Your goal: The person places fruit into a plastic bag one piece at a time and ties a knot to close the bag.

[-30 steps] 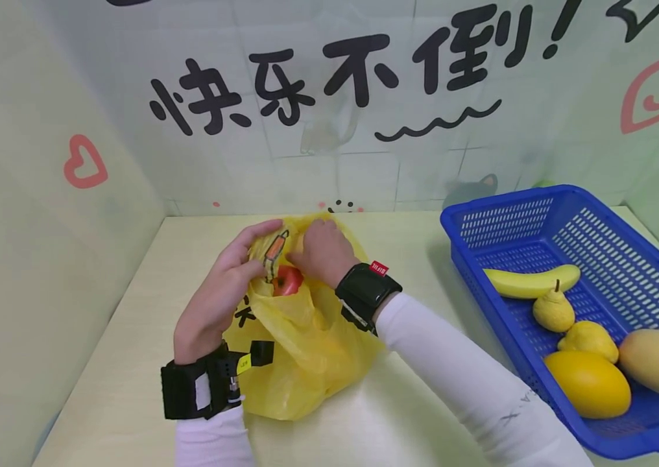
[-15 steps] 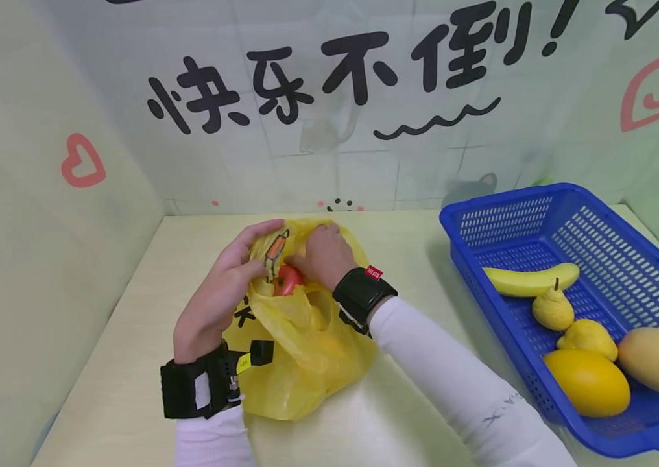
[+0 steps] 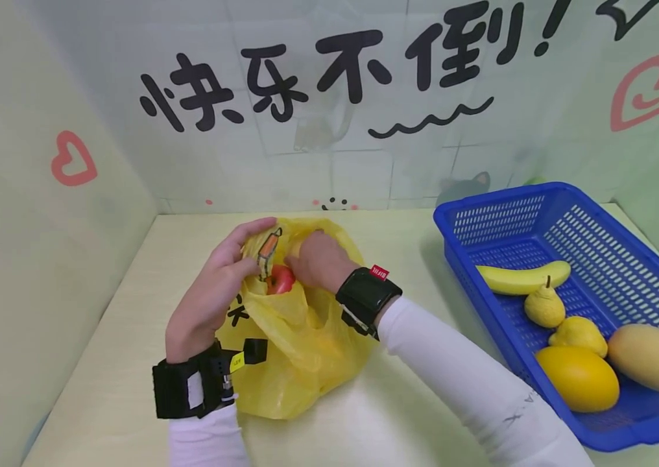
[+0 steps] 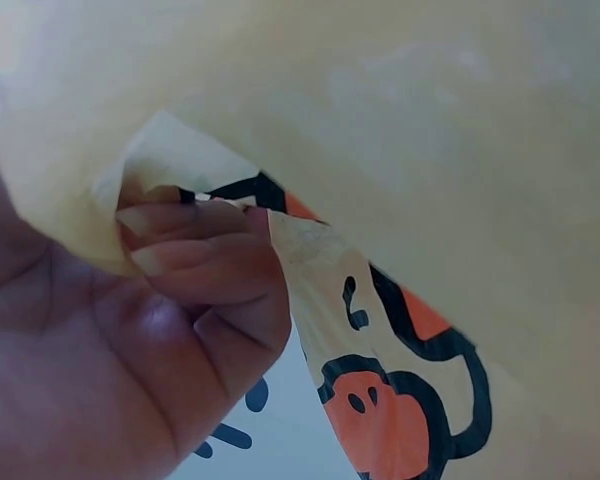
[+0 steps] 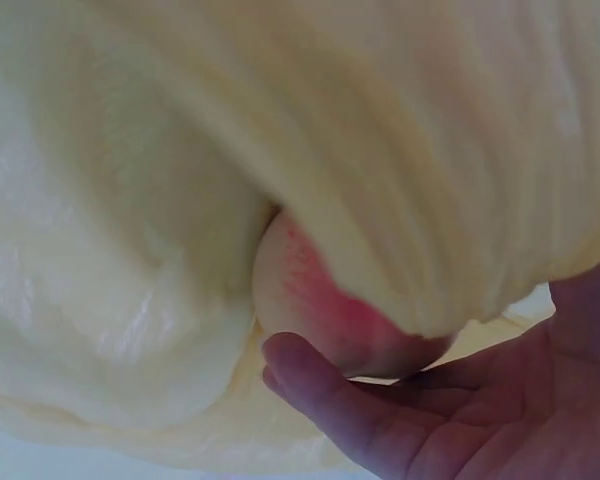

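A yellow plastic bag [image 3: 306, 363] with a printed cartoon sits at the table's middle, its mouth facing up. My left hand [image 3: 207, 292] pinches the left side of its rim; in the left wrist view the curled fingers [image 4: 210, 250] grip the folded film. My right hand [image 3: 320, 263] reaches into the mouth with fingers bent down. In the right wrist view its thumb lies against a round cream-and-pink peach [image 5: 320, 300], partly covered by a bag fold; the other fingers are hidden. A red apple [image 3: 281, 279] shows in the mouth between both hands.
At the right stands a blue plastic basket [image 3: 484, 331] holding a banana [image 3: 525, 279], a pear [image 3: 545, 305], a lumpy yellow fruit [image 3: 579, 336], a smooth yellow mango [image 3: 579, 379] and a pale oval fruit [image 3: 653, 358]. A decorated wall [image 3: 329, 175] closes off the table's back.
My right hand has sunk slightly lower in the bag's mouth. The left hand keeps its hold on the rim. The head view has shifted a little, so everything appears further left.
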`<state>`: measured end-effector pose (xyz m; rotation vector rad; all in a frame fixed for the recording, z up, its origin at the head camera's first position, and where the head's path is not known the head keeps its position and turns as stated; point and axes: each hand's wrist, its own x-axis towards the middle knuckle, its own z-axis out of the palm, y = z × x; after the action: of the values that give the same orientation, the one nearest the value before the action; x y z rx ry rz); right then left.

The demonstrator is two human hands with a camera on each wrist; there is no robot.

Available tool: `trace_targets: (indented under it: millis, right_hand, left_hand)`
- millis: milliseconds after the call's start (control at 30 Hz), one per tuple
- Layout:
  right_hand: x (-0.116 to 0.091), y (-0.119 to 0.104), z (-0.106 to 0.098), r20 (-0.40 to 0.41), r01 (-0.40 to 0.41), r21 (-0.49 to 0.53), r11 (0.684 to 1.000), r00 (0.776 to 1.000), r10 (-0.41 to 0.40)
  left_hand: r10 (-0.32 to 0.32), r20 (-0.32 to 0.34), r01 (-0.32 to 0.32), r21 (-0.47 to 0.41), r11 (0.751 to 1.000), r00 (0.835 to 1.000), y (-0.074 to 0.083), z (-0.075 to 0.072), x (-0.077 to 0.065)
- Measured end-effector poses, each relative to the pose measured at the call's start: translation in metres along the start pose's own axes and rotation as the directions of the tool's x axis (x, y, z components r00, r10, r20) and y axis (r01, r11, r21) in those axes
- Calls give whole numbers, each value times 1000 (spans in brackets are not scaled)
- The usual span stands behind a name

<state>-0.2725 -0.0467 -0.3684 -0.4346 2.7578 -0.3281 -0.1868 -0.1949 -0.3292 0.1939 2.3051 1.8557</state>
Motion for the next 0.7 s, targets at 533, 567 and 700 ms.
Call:
trace_targets:
  millis: [533,567,700]
  right_hand:
    - [-39,41,-78,52,132,-16,991,990,-131]
    - [-42,48,-84,36,127,-17,992,991,-126]
    - [-50,73,-105,15,76,-24,997,997,-76]
  left_hand:
    - [-16,-6,16,-7,1000,1000,4,-2,-1]
    - [-21,-8,21,-8,1000,1000,4,-2,0]
    - [-15,-16,15,-3,1000,1000,4,-2,-1]
